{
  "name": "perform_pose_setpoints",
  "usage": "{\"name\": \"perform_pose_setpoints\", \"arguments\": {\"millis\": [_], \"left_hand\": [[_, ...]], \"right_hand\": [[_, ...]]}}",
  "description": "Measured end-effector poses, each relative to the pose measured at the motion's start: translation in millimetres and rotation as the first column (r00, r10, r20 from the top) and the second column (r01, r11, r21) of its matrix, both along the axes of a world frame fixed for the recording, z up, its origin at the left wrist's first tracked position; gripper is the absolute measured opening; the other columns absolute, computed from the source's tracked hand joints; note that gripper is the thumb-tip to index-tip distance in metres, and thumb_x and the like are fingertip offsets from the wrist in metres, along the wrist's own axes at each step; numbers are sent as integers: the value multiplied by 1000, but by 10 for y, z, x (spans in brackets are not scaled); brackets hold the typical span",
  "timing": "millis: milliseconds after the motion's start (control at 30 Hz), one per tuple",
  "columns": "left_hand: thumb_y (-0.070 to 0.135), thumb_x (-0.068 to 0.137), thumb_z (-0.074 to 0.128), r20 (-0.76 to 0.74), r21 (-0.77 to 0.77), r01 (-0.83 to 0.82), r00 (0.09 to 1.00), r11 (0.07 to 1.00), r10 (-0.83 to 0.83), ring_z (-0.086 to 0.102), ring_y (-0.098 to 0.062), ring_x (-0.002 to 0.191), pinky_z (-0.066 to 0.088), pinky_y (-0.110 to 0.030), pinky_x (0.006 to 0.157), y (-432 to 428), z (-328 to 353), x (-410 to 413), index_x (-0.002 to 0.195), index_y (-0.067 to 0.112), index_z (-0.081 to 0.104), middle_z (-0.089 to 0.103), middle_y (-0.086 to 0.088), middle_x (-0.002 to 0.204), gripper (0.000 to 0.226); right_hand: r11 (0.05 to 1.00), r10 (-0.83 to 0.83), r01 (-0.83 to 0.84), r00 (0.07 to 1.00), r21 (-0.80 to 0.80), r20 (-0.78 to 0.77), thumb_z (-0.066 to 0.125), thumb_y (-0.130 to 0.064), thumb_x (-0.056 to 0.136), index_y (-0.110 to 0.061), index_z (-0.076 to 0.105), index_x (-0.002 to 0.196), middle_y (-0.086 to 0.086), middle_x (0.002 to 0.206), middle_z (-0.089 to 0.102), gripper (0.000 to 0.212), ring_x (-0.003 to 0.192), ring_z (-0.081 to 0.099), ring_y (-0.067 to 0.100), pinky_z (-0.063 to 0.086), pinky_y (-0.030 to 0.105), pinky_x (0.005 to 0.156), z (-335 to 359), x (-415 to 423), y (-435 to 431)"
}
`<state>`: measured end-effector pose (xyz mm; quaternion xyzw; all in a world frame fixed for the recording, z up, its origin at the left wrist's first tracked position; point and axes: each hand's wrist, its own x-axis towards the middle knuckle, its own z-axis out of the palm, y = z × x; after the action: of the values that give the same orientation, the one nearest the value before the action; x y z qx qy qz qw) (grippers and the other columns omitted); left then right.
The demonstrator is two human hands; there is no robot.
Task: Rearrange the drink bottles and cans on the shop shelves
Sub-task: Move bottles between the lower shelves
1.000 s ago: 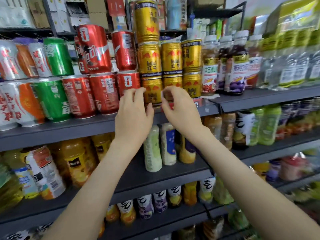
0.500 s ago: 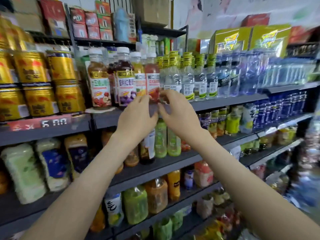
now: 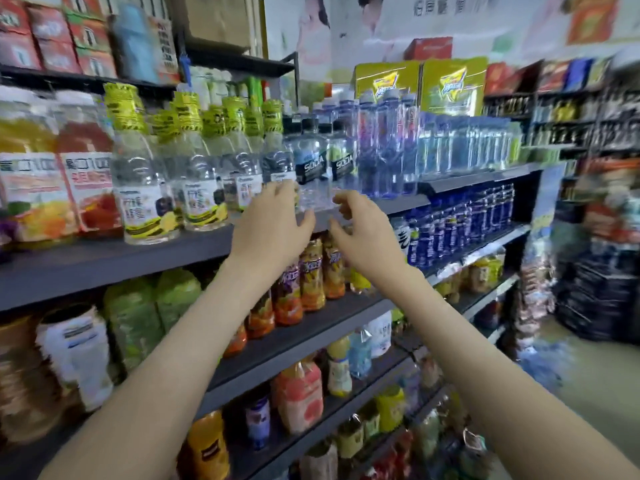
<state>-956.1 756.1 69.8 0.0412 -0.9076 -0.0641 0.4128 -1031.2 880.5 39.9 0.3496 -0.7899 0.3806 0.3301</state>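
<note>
Both my hands are raised in front of the upper grey shelf (image 3: 104, 261). My left hand (image 3: 273, 226) and my right hand (image 3: 363, 233) are close together with fingers loosely curled, holding nothing. Just behind them stands a clear soda bottle with a black label (image 3: 311, 161), and a second one (image 3: 341, 157) to its right. Left of these is a row of clear bottles with yellow-green caps (image 3: 204, 168). Tall blue-tinted water bottles (image 3: 384, 147) stand to the right. My fingertips are near the soda bottles' bases; whether they touch is unclear.
Juice bottles with red and orange labels (image 3: 86, 178) fill the shelf's left end. Lower shelves hold blue bottles (image 3: 460, 223), small purple and orange bottles (image 3: 311, 271) and green bottles (image 3: 152, 310). Yellow boxes (image 3: 419, 84) stand on top. An aisle with stacked goods (image 3: 595, 289) lies at right.
The view has swung right along the shelves, from cans past the juice bottles to the soda and water bottles. My hands have stayed together and empty, moving right with it.
</note>
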Motion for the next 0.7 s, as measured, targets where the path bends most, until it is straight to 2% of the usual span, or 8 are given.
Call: {"name": "perform_pose_setpoints", "arguments": {"millis": [100,200,333,467,567,700], "left_hand": [[36,97,43,-2,3,33,999,999,-33,55,-26,92,35,-32,63,292,50,-627,129,14,43,51,-9,121,39],[36,97,43,4,13,78,997,997,-78,54,-28,102,35,-32,66,662,56,-1221,131,15,42,49,-7,123,40],[35,97,45,25,29,160,987,987,-160,49,-26,112,42,-36,77,1167,-9,-1905,133,16,42,49,-6,126,41],[35,96,46,22,15,123,992,992,-123,50,-28,111,41,-35,74,1571,-87,-2502,131,14,44,49,-8,126,41],[35,96,46,25,35,87,996,996,-88,51,-28,111,42,-37,76,1980,-196,-2963,129,14,45,50,-8,122,39],[34,96,46,8,84,11,1000,996,-11,50,-29,112,43,-39,78,2549,-265,-3559,131,13,44,50,-9,124,41]], "right_hand": [[998,-58,58,998,9,5,53,-20,95,-7,47,128,8,122,55,36,116,48,21,37,23,85,80,-575,329],[995,-104,104,995,11,9,54,-18,94,-7,48,127,9,121,56,36,114,49,21,40,26,85,118,-1120,709],[990,-136,137,990,-31,45,53,-16,93,-6,52,118,9,112,57,27,107,50,22,35,24,78,99,-1780,1223],[993,-115,117,992,-30,60,54,-17,93,-6,51,120,11,116,57,29,110,51,24,44,33,86,70,-2381,1666],[997,-81,82,995,-10,52,54,-15,93,-3,51,123,13,120,57,32,114,51,26,45,40,92,26,-2888,2049],[999,-29,27,999,35,44,54,-16,93,-4,49,125,11,118,56,35,113,50,24,42,31,90,-42,-3524,2586]]}}
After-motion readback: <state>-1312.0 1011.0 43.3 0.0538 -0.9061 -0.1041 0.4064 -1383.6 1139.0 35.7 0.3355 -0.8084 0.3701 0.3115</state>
